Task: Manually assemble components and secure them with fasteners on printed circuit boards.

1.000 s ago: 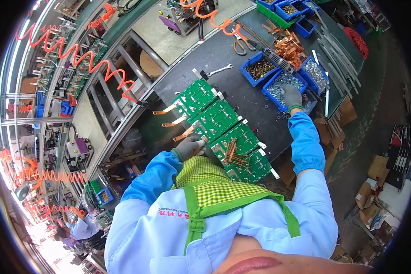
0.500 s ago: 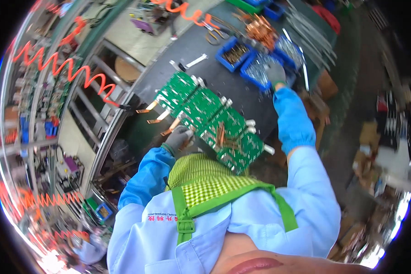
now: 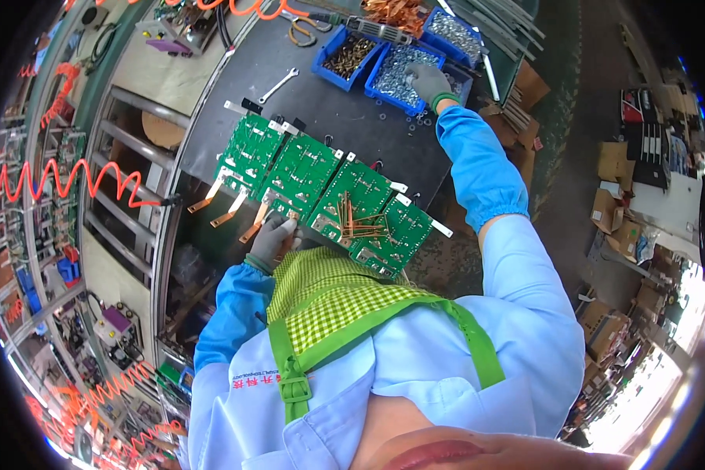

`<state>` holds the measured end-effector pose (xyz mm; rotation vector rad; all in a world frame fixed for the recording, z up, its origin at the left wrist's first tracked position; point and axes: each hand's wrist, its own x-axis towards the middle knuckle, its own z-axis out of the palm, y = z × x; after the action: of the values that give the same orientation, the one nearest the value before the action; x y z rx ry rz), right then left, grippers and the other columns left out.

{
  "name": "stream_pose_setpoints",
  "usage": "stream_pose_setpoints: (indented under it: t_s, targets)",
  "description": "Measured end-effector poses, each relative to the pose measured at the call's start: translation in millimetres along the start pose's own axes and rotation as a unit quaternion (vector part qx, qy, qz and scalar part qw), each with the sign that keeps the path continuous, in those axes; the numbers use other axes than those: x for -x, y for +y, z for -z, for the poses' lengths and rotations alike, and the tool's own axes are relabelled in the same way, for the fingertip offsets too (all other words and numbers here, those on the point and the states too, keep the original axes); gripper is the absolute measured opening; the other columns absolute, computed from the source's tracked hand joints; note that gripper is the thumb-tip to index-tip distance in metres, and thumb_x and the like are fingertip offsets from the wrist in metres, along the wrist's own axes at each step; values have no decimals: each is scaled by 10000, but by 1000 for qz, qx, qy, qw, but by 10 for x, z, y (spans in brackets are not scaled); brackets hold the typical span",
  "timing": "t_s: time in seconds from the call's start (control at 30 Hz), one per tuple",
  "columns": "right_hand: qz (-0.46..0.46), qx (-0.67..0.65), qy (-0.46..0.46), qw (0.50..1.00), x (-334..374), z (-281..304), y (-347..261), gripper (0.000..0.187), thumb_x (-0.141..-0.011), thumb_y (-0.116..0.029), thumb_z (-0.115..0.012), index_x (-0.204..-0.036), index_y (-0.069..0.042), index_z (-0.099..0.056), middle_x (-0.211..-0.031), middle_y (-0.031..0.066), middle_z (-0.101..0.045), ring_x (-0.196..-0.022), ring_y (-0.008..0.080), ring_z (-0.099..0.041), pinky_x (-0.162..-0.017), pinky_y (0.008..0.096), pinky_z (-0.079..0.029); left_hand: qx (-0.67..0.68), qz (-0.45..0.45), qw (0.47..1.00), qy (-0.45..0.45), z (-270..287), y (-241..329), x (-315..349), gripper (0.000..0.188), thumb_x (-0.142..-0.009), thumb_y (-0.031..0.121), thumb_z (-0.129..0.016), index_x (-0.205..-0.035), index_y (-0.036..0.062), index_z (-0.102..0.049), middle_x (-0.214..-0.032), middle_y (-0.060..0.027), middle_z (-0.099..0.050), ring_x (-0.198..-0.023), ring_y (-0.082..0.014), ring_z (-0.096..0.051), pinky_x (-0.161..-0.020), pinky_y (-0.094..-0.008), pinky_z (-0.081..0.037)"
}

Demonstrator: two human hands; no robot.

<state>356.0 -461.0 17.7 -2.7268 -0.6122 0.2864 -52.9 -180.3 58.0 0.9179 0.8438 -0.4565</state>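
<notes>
The gloved left hand (image 3: 272, 239) rests fingers-together on the near edge of the row of green circuit boards (image 3: 321, 188). The gloved right hand (image 3: 431, 82) reaches into the far blue plastic bin of silver screws (image 3: 403, 66); its grip cannot be told.

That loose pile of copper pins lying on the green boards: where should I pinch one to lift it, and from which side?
Probably from above, at a free end. The copper pins lie flat and crisscrossed on the third green circuit board, so their middles overlap while the ends fan outward. The ends pointing right toward the fourth board look least tangled. The left hand rests at the boards' near edge, so come in from the right.
</notes>
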Motion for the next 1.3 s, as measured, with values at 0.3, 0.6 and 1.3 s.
stream_pose_setpoints:
  t_s: [0.3,0.6,1.3]
  targets:
    - [-27,105,-71,992,-186,-261,-93,242,-820,-217,-537,-1020,-115,-627,-1021,143,-620,-981,327,-570,-857,426,-447,-9,19,1000,18,-63,47,51,225,-859,196,-570,-978,6,-552,-858,-62,-588,-749,-145,-576,-641,-250,-485]
    - [-5,-342,141,929,702,765,-1016,236,-802,-181,-624,-994,-46,-641,-762,58,-649,-735,157,-635,-669,283,-489,-36,-7,998,-60,51,45,-80,226,-884,187,-542,-939,-31,-557,-835,-97,-592,-681,-146,-579,-619,-262,-496]
    - [292,-34,6,956,2445,-590,-2730,95,-804,-200,-558,-858,-136,-604,-817,87,-560,-725,287,-581,-613,393,-478,-4,7,991,-131,185,23,-160,149,-863,155,-560,-931,23,-563,-826,-63,-608,-647,-86,-558,-499,-166,-455]
